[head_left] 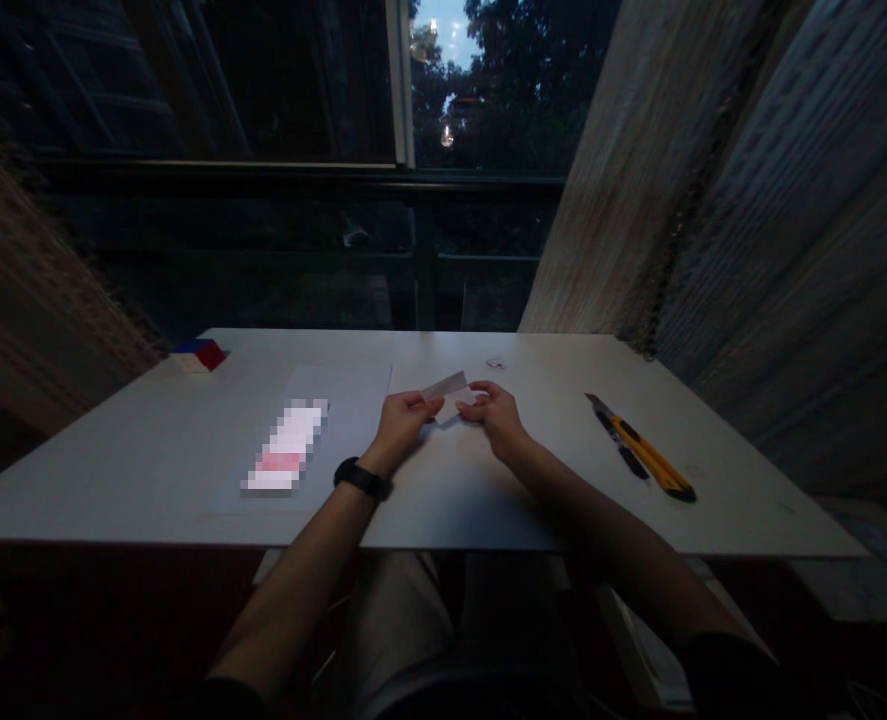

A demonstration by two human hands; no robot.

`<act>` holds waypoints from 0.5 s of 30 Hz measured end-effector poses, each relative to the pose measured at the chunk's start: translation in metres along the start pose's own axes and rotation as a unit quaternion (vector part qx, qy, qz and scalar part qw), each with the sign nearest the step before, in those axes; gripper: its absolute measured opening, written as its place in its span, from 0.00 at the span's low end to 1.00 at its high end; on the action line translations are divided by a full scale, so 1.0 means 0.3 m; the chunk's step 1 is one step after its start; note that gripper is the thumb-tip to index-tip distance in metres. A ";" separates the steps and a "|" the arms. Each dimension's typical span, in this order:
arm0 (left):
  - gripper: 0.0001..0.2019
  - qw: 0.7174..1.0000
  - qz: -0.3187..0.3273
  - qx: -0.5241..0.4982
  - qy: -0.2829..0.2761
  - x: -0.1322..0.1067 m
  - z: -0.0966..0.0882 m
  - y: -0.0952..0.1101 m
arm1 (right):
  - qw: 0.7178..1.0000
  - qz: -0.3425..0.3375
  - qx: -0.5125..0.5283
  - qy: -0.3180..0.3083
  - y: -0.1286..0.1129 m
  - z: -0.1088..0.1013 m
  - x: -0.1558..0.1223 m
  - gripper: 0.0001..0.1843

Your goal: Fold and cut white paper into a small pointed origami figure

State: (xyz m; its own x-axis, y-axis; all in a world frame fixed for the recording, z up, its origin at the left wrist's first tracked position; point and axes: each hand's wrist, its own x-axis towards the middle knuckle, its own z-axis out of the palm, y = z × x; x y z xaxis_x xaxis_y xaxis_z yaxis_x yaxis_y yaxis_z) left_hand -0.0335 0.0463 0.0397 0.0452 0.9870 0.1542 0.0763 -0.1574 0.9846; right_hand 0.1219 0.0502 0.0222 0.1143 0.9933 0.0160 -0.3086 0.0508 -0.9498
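Pinching a small paper strip point(447, 386) between them, the left hand point(402, 420) and right hand point(499, 410) are holding it just above the table point(150, 450), one end in each set of narrowly closed fingertips. Cutting looks done, I'd judge: the utility knife point(649, 455) is lying untouched, well off to the right, and the large sheet point(353, 390) is sitting just left of the hands. Only work on the strip itself seems left.
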 end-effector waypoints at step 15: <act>0.16 0.999 -0.024 -0.028 -0.004 0.017 -0.009 -0.019 | 0.999 -0.041 -0.005 0.013 -0.007 -0.004 0.002 0.22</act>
State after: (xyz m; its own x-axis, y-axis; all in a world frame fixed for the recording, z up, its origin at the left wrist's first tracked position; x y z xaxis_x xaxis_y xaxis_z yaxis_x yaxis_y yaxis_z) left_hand -0.0363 0.0522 0.0351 0.0514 0.9930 0.1062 0.0234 -0.1075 0.9939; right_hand 0.1237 0.0504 0.0238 0.1631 0.9828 0.0861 -0.2876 0.1309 -0.9488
